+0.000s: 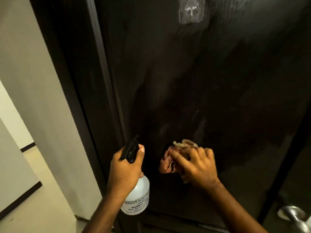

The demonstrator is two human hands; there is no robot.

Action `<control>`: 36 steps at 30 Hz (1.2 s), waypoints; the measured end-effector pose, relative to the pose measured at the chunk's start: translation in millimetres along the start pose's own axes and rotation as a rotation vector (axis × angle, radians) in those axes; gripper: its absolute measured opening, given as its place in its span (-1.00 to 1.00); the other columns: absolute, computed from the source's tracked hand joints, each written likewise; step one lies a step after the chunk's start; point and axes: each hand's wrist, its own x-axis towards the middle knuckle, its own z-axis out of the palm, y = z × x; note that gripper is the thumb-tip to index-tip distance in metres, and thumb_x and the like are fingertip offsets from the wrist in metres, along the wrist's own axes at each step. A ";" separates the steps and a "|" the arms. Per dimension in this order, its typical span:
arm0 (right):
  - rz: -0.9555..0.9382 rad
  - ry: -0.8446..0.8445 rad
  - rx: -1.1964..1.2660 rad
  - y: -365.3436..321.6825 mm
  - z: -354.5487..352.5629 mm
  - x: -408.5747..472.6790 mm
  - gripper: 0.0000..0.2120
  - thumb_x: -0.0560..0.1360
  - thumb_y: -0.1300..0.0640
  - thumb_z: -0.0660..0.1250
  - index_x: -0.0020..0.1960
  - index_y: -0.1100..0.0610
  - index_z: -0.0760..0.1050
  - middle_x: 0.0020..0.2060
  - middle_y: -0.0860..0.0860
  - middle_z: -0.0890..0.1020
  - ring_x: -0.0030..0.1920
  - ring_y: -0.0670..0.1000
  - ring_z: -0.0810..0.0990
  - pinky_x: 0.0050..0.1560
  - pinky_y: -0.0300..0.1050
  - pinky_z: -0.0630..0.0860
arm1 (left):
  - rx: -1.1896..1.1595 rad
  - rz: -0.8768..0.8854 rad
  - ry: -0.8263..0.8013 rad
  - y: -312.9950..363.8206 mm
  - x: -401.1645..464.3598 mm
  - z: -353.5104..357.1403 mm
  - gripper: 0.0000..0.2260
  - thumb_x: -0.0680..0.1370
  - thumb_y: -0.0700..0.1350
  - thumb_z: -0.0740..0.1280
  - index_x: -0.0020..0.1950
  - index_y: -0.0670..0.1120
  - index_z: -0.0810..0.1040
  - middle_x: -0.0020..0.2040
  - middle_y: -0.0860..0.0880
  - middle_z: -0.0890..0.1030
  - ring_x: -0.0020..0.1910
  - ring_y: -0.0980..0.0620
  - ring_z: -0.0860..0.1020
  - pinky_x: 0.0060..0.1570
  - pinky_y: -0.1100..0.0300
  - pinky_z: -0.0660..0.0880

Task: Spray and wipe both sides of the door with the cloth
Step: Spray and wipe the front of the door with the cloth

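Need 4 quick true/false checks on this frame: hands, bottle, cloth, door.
1. The left hand grips the spray bottle. True.
2. The right hand is empty. False: it holds a crumpled cloth against the door.
3. The bottle's nozzle is white. False: the spray head is black; the body is white.
4. A metal handle shows at lower right. True.
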 end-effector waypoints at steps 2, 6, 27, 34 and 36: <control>0.114 0.079 -0.074 34.9 -24.0 11.7 -0.48 0.56 0.01 0.49 0.50 -0.15 0.51 0.05 0.07 0.71 -0.14 0.18 0.52 -0.14 0.10 0.38 | -0.017 -0.010 -0.022 -1.3 -2.6 13.9 -0.95 0.62 -0.01 0.45 0.01 0.07 0.71 -0.50 0.04 0.51 -0.53 0.07 0.53 -0.39 0.11 0.56; 0.407 0.229 -0.226 80.4 -52.2 41.2 -0.54 0.56 0.04 0.51 0.44 -0.12 0.58 0.05 0.14 0.68 -0.11 0.20 0.59 -0.13 0.08 0.36 | -0.041 -0.020 -0.062 -2.5 -8.6 35.3 -0.94 0.63 -0.01 0.44 0.03 0.07 0.71 -0.48 0.03 0.52 -0.51 0.06 0.54 -0.36 0.10 0.56; 0.234 -0.347 0.059 41.5 -52.9 -104.3 -0.32 0.32 -0.08 0.52 0.44 -0.22 0.52 0.18 0.03 0.59 -0.08 0.15 0.54 -0.20 0.06 0.44 | 0.003 -0.031 -0.172 0.3 -31.7 83.1 -0.95 0.62 0.00 0.44 -0.02 0.09 0.69 -0.46 -0.03 0.54 -0.51 0.03 0.57 -0.33 0.03 0.62; 0.579 -0.093 -0.086 125.7 -112.0 -96.6 -0.37 0.42 0.08 0.65 0.44 -0.16 0.58 0.30 0.03 0.54 -0.01 0.19 0.61 -0.19 0.05 0.57 | -0.016 -0.075 -0.291 -3.9 -49.7 115.6 -0.88 0.61 -0.03 0.45 -0.07 -0.04 0.67 -0.48 -0.04 0.50 -0.53 0.01 0.53 -0.37 0.06 0.58; 0.640 -0.021 -0.165 147.7 -124.9 -92.6 -0.43 0.47 0.10 0.62 0.43 -0.12 0.59 0.31 0.07 0.51 0.08 0.19 0.61 -0.18 0.05 0.61 | -0.016 -0.077 -0.311 -3.0 -53.6 123.8 -0.89 0.62 -0.03 0.45 -0.05 -0.04 0.68 -0.48 -0.05 0.51 -0.54 0.01 0.54 -0.38 0.07 0.58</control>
